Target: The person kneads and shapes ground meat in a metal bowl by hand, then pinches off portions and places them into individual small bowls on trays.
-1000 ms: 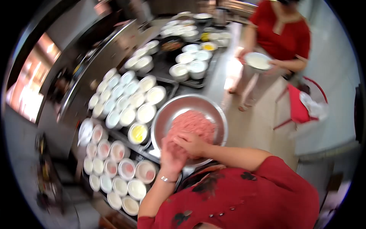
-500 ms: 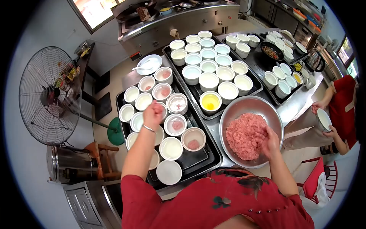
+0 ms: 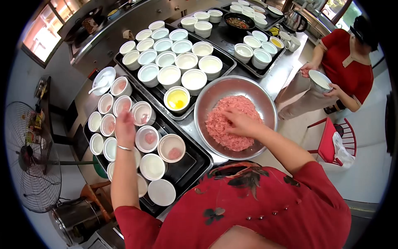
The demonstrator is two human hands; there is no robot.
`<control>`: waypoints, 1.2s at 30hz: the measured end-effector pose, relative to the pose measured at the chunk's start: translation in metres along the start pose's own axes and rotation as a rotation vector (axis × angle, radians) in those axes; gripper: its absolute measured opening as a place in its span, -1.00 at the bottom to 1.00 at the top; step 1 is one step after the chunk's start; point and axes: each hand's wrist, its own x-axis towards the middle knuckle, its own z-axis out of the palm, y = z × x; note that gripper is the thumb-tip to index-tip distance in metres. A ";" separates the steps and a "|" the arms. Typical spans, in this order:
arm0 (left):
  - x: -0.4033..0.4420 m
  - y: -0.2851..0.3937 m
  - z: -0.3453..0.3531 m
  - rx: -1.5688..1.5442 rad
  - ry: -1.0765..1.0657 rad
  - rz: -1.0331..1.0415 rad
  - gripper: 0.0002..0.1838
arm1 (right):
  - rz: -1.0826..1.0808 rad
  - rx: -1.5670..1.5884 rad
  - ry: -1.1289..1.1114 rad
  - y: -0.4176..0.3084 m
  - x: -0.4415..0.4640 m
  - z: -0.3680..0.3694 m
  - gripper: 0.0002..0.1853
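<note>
My right hand [image 3: 241, 124] lies on a mound of pink minced meat [image 3: 236, 143] in a steel bowl [image 3: 270, 99]. Its fingers are stretched and apart, touching the meat. Above the left tray [image 3: 188, 159], my left hand [image 3: 125, 129] hangs over white cups, a metal bangle [image 3: 124, 147] at its wrist. Its fingers are blurred, and I cannot see whether they hold anything. Pinkish lumps lie in several cups, such as the cup [image 3: 171, 148] near the tray's middle and the cup [image 3: 147, 139] beside it. A pale cup [image 3: 161, 192] stands at the near end.
A second tray [image 3: 229, 64] carries white cups and a cup of yellow liquid [image 3: 177, 98]. A plate with a spoon [image 3: 103, 81] sits at the left. Farther back is a black pan [image 3: 239, 20]. On the right, a person [image 3: 348, 66] holds a white bowl [image 3: 320, 81] near a red chair [image 3: 327, 141].
My view has swung to the right. My right hand has moved from the right side of the meat onto its middle, with its fingers more spread. My left hand stays over the cups.
</note>
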 end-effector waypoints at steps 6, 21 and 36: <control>-0.100 -0.087 0.125 -0.228 -0.218 -0.474 -0.81 | 0.254 -0.204 -0.210 -0.011 0.054 0.021 -0.44; -0.134 -0.135 0.191 -0.129 -0.368 -0.853 -0.52 | 0.465 1.406 -0.094 -0.015 -0.012 -0.014 -0.67; -0.145 -0.150 0.161 -0.322 -0.125 -0.820 -0.81 | 0.081 0.162 -0.067 0.033 0.029 -0.020 -0.73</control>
